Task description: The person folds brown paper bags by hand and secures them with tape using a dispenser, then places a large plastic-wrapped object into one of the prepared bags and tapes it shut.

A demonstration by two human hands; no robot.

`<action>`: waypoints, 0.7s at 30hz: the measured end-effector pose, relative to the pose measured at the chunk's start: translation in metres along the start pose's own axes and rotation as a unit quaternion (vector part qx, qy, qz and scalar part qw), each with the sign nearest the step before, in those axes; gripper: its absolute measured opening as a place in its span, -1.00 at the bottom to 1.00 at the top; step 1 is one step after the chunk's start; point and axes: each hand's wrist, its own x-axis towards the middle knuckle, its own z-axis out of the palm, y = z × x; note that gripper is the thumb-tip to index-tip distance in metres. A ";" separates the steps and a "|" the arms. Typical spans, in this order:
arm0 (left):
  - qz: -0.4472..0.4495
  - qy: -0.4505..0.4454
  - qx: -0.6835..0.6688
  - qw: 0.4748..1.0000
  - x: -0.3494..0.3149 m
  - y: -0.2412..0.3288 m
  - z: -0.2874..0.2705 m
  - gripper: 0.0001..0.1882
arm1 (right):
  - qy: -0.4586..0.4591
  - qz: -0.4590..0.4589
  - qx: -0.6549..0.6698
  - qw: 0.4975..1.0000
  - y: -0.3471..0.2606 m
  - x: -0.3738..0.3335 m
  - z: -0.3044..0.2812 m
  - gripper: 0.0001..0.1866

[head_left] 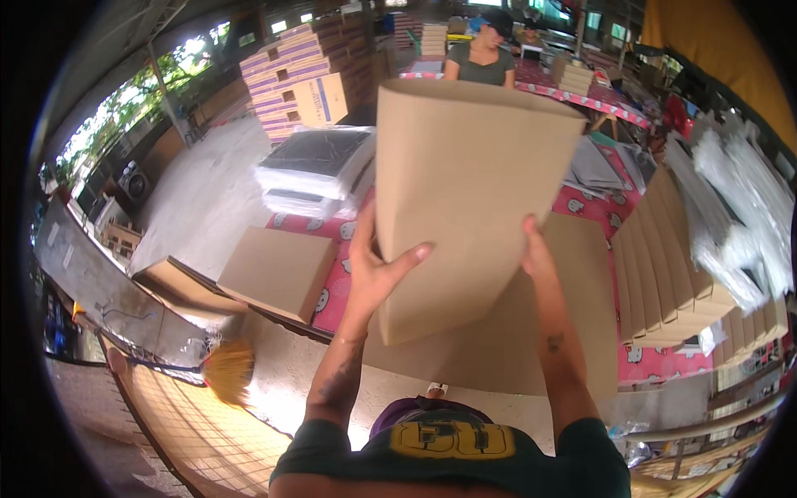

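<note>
Between my two hands stands a tall, plain brown cardboard box [465, 191], tilted a little, its open rim facing up and away. My left hand [378, 259] grips its left side, with the thumb across the near face and the fingers behind. My right hand [538, 249] presses against its right side, thumb upward; its other fingers are partly hidden. Underneath, a large flat cardboard sheet [573, 315] covers the near part of a table with a pink patterned cloth [332, 286]. Whether the box's bottom is closed cannot be seen.
A closed cardboard box [278, 270] lies left, beside plastic-wrapped dark panels [320, 162]. Folded cardboard pieces [664, 257] and clear plastic bags [739, 207] crowd the right. Stacked cartons [295, 79] and a person [481, 58] are beyond. A broom [228, 372] is at lower left.
</note>
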 end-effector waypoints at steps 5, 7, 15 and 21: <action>-0.080 -0.100 -0.156 0.979 0.039 -0.023 0.016 -0.15 | 0.077 -0.136 -0.122 0.980 -0.122 -0.066 0.034 0.04; -0.094 -0.140 -0.197 0.966 0.041 -0.043 0.034 -0.13 | 0.098 -0.162 -0.134 0.973 -0.130 -0.077 0.013 0.04; -0.171 -0.211 -0.185 0.945 0.011 -0.109 0.081 -0.03 | 0.075 -0.068 -0.291 0.952 -0.119 -0.123 -0.049 -0.08; -0.194 -0.302 -0.101 0.928 0.067 -0.098 0.073 -0.11 | -0.010 -0.019 -0.348 0.937 -0.165 -0.092 -0.042 -0.13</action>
